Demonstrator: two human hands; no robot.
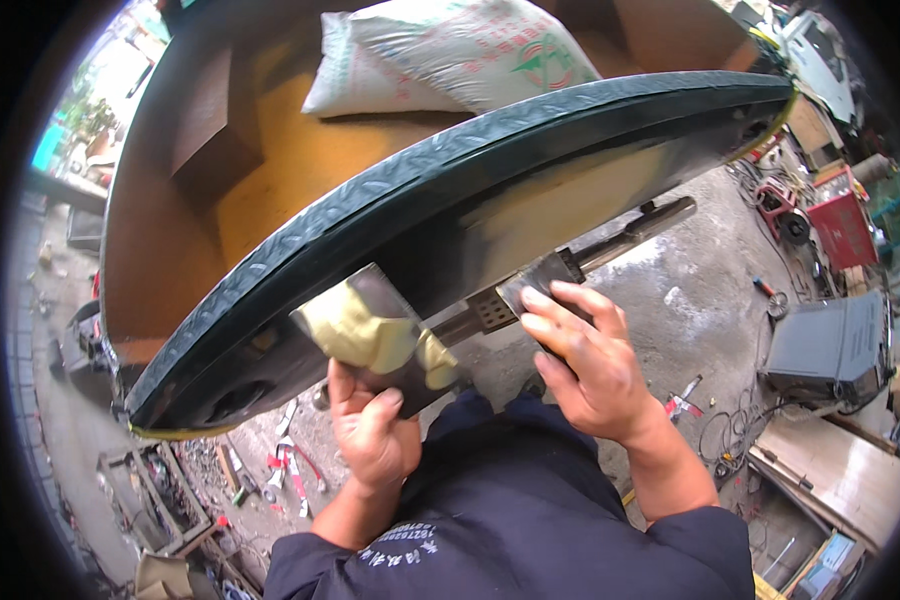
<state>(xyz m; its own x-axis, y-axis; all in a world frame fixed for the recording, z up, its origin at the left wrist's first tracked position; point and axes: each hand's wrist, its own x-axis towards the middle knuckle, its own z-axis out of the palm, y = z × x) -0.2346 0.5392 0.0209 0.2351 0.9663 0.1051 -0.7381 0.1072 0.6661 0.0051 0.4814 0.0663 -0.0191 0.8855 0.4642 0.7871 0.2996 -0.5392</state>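
Observation:
In front of me runs a dark green vehicle panel (410, 235) with a smeared beige filler patch (580, 200) toward its right half. My left hand (373, 425) grips a dark flat plate (425, 392) by its near edge, thumb on top. Yellowish body filler (355, 325) lies in a thick lump on that plate, with a smaller dab at its right. Held in my right hand (590, 365) is a dark flat spreader (538, 283), fingers laid along it. The spreader is close to the panel's lower edge; whether it touches cannot be made out.
A white woven sack (450, 55) lies in the rusty bed behind the panel's patterned rim (370, 185). A metal bar (630, 235) runs below the panel. A grey case (825, 340), a red machine (840, 220) and cables stand at right; a crate of tools (155, 495) sits at lower left.

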